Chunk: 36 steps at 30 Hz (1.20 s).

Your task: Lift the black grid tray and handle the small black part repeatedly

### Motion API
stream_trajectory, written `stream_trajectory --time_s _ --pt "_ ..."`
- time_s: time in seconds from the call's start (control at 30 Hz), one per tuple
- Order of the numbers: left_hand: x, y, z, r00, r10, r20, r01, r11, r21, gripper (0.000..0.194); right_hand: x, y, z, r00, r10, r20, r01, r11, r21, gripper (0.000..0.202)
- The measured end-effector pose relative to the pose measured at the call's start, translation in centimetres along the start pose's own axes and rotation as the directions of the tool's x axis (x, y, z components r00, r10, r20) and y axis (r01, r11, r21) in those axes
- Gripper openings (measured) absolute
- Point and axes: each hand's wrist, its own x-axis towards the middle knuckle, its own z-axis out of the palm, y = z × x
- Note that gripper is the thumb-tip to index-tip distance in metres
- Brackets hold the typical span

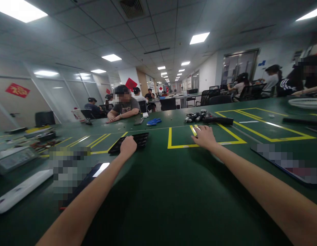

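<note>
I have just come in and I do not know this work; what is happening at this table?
A person is working with bare hands at a green table. The left hand holds a black tray. The right hand is over a yellow outline; whether it holds something small, I cannot tell. Beyond that hand lie cables and a black tube. Across the table, another person leans on it.
</note>
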Motion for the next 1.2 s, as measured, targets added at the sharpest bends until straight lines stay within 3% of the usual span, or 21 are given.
stream_trajectory --time_s 0.07,0.13,0.2,0.27,0.33,0.4,0.6,0.8,0.93,1.07,1.13,1.2 --pt "-2.2 1.1 0.3 0.992 0.124 0.025 -0.123 0.991 -0.051 0.043 -0.7 -2.8 -0.2 0.994 -0.108 -0.014 0.108 0.993 0.055 0.054" --pt "-4.5 1.7 0.8 0.953 0.296 0.067 -0.286 0.95 -0.128 0.048 -2.0 -5.9 -0.1 0.972 -0.235 0.025 0.23 0.964 0.132 0.054" --pt "-6.1 1.9 1.2 0.893 0.436 0.108 -0.409 0.889 -0.204 0.051 -3.6 -8.6 0.1 0.927 -0.365 0.085 0.34 0.915 0.219 0.056" --pt "-6.9 1.9 1.4 0.865 0.484 0.132 -0.444 0.862 -0.246 0.046 -5.1 -10.5 0.4 0.858 -0.485 0.168 0.427 0.857 0.288 0.057" --pt "-7.1 1.9 1.1 0.862 0.489 0.136 -0.448 0.859 -0.248 0.039 -6.1 -11.4 0.6 0.792 -0.566 0.229 0.484 0.811 0.329 0.054" --pt "-7.6 2.3 0.6 0.849 0.515 0.119 -0.482 0.847 -0.224 0.034 -6.5 -11.5 0.8 0.757 -0.601 0.254 0.511 0.788 0.342 0.052" --pt "-11.4 5.0 -1.2 0.74 0.654 0.158 -0.605 0.75 -0.268 0.045 -6.4 -11.1 0.7 0.747 -0.623 0.23 0.541 0.772 0.335 0.049" --pt "-12.5 5.8 -1.7 0.737 0.64 0.216 -0.584 0.764 -0.272 0.051 -6.6 -11.3 0.8 0.757 -0.621 0.204 0.542 0.77 0.335 0.047" --pt "-12.1 5.7 -2.0 0.732 0.658 0.176 -0.624 0.751 -0.215 0.045 -6.7 -11.4 0.7 0.747 -0.64 0.182 0.575 0.758 0.309 0.045" --pt "-10.8 4.6 -2.5 0.788 0.61 0.083 -0.611 0.792 -0.019 0.033 -5.7 -10.4 0.3 0.745 -0.657 0.121 0.619 0.747 0.242 0.039" --pt "-9.9 3.6 -2.5 0.836 0.541 0.091 -0.547 0.833 0.079 0.03 -4.4 -8.9 0.1 0.801 -0.596 0.055 0.581 0.796 0.169 0.036" --pt "-9.1 2.6 -2.3 0.87 0.469 0.152 -0.489 0.861 0.139 0.027 -3.1 -6.7 -0.1 0.9 -0.436 -0.02 0.436 0.895 0.089 0.037"
